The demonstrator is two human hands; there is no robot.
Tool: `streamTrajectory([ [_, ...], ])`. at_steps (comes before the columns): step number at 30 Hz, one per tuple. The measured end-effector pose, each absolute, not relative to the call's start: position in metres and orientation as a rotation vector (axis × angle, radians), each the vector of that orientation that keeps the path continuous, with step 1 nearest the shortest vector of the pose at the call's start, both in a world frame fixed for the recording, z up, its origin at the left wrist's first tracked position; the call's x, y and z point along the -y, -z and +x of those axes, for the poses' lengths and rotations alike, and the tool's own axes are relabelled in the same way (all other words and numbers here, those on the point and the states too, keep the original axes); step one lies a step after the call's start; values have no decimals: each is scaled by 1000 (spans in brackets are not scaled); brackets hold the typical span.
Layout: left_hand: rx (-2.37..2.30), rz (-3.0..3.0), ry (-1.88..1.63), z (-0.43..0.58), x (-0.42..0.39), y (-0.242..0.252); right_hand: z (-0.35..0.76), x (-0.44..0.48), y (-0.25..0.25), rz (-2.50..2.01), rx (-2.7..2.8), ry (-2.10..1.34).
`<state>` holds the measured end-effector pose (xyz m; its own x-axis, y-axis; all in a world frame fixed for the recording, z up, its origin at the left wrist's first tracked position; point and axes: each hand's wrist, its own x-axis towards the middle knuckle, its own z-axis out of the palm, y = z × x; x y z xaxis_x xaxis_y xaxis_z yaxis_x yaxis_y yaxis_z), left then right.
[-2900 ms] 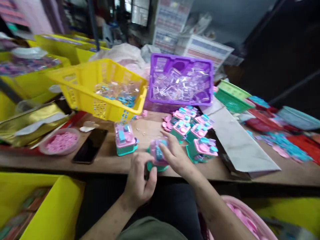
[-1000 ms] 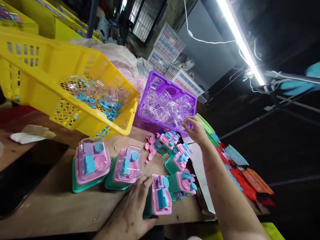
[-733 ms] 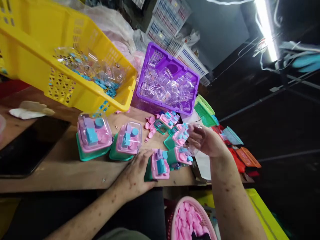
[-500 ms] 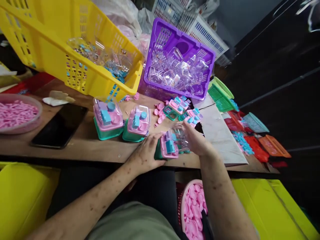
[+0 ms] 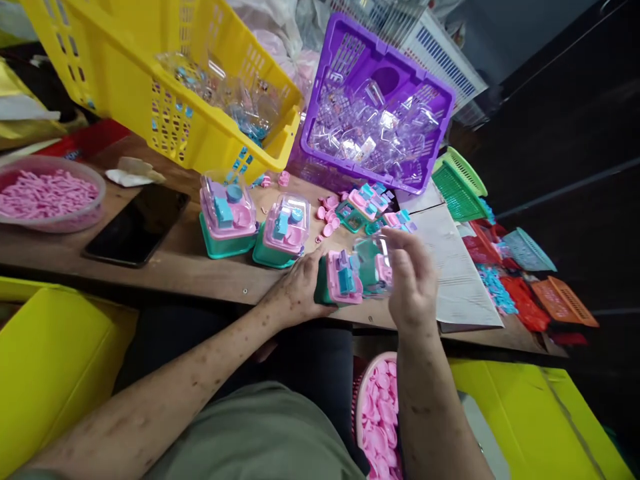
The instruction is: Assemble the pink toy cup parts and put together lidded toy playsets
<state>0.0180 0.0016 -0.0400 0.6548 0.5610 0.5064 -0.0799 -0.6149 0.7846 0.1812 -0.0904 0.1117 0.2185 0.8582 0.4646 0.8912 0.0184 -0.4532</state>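
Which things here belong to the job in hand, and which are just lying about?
With the job, it seems:
uncovered toy box, in the left hand
clear cover, in the right hand
two covered toy boxes
purple crate of clear plastic pieces

Lying about, probably:
dark phone
white-and-tan scrap

"What lay over at nine o'clock?"
"A black phone (image 5: 137, 225), flat on the brown tabletop (image 5: 210, 283), with some crumpled paper (image 5: 131, 175) just beyond it, nearer ten."
"And at three?"
"A pale blue basket (image 5: 530, 250). An orange basket (image 5: 565, 301) sat slightly past it, and a dark green basket (image 5: 456, 195) stood between two and three."
"Anything lower?"
"Yellow boxes: one box (image 5: 60, 360) toward eight, another box (image 5: 540, 407) at four."
"Higher?"
"A white crate (image 5: 443, 60), around one."
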Motion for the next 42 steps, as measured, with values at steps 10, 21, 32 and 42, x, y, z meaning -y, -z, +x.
streamTrajectory([
  [10, -389, 2013, -908, 20, -4, 37, 162, 75, -122, -1913, 1986, 234],
  [21, -378, 1989, -880, 19, -3, 32, 157, 75, -120, -1975, 2032, 284],
  [32, -434, 1959, -795, 18, -3, 23, 156, 74, -122, -2012, 2037, 217],
  [42, -436, 1991, -895, 16, 1, 28, 177, 87, -99, -1997, 1784, -138],
])
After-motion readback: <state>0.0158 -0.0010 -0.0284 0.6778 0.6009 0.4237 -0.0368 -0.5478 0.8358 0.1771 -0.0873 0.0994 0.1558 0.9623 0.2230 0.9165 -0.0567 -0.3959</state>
